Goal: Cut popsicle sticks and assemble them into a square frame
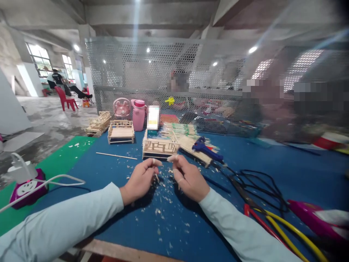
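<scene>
My left hand (141,179) is over the blue tabletop (109,182), its thumb and fingers pinched round a small thin wooden stick (157,177). Facing it is my right hand (189,178), with its fingers curled together; whatever it may hold is too small or hidden to name. The fingertips of both hands are apart, with a gap between them. Just beyond them stands a small wooden frame model (160,146) with lattice sides. A longer thin stick (116,156) lies to the left. Light wood chips are scattered under and around both hands.
A blue glue gun (208,149) lies right of the model, near black cables (261,182) and red-and-yellow-handled cutters (283,227). Two more wooden models, a pink bottle (139,116) and a phone (153,117) stand behind. Purple power strips (28,189) sit at both sides. People are beyond a mesh screen (152,69).
</scene>
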Demonstrator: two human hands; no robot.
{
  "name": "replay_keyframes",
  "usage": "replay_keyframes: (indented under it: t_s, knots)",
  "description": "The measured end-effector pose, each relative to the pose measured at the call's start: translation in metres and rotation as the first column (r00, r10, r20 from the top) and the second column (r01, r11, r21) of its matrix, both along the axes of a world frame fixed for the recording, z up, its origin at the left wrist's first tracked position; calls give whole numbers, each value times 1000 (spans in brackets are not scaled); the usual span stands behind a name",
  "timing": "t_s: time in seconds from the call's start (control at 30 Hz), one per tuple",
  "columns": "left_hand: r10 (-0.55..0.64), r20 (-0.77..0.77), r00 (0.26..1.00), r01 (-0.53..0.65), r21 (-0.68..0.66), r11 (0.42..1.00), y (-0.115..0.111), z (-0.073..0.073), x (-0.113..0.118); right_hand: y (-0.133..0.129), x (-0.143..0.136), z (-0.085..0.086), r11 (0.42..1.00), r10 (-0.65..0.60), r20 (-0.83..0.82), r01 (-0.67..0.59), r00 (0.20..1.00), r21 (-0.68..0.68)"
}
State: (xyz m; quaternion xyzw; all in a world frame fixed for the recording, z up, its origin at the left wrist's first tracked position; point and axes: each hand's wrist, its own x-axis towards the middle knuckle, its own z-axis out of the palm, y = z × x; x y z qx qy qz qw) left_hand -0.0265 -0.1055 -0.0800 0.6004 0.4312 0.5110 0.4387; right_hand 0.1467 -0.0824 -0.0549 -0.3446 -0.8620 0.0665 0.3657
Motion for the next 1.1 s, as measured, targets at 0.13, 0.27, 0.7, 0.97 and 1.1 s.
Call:
replay_keyframes:
  t_s: [0.13, 0.27, 0.7, 0.97, 1.1]
  knots:
    - [-60, 39, 997, 61, -6, 998, -5, 0, 1, -15, -9, -2, 997, 65, 39, -63, 997, -48]
    - [-111, -47, 993, 112, 14, 994, -13, 1, 0, -37, -19, -4, 985, 168, 81, -164, 982, -52]
    - [18, -302, 953, 22, 129, 991, -13, 10, -3, -20, -21, -17, 657, -29, -555, -403, 831, -637]
    - [-43, -339, 940, 52, 19, 998, -15, 7, -2, -15, -20, -18, 879, 42, -320, -188, 946, -439]
    - [34, -238, 971, -15, 79, 997, -14, 5, -1, -17, -20, -18, 903, 95, -172, -157, 981, -400]
